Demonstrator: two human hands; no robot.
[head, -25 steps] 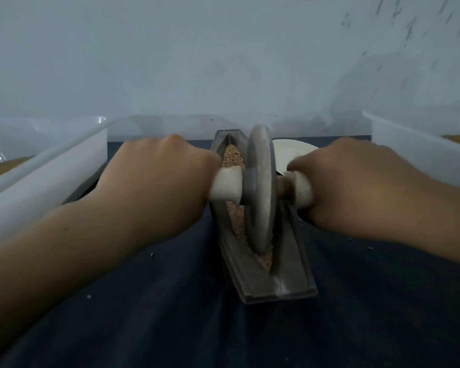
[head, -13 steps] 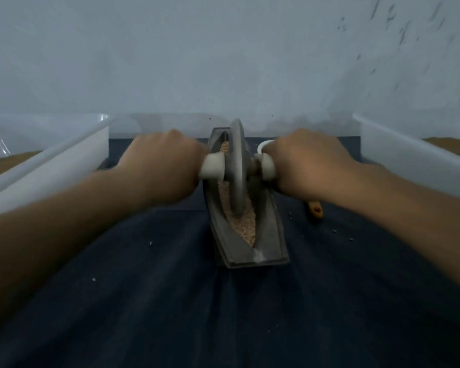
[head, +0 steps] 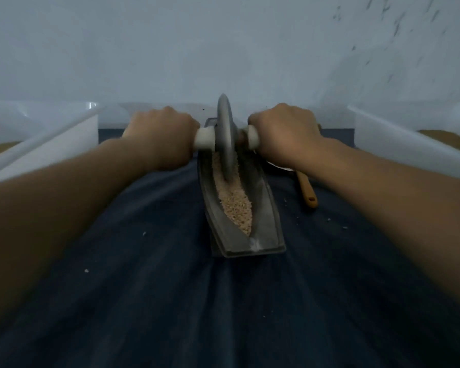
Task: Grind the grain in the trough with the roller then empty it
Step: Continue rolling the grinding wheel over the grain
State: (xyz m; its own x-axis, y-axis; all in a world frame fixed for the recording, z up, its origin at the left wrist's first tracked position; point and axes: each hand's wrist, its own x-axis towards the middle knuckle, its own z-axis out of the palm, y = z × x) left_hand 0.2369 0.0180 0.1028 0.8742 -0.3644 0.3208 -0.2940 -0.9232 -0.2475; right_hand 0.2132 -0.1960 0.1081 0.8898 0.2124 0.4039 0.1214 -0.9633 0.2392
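Moved: round grey roller (head: 226, 139) has rolled to the far end of the long grey boat-shaped trough (head: 266, 221).
Left hand (head: 161, 139): holds the roller's white left handle (head: 203, 138).
Grain: pale crushed grain (head: 234, 200) fills the trough's near half.
Right hand (head: 284, 139): holds the white right handle (head: 251, 136).
Spoon: orange spoon handle (head: 307, 189) lies just right of the trough.

Plain workroom: bare wall (head: 170, 49), cloth-covered table (head: 157, 301), white plastic bins (head: 53, 147).

Upright grey disc roller (head: 225, 134) in narrow grey trough (head: 263, 221) of tan grain (head: 237, 205)
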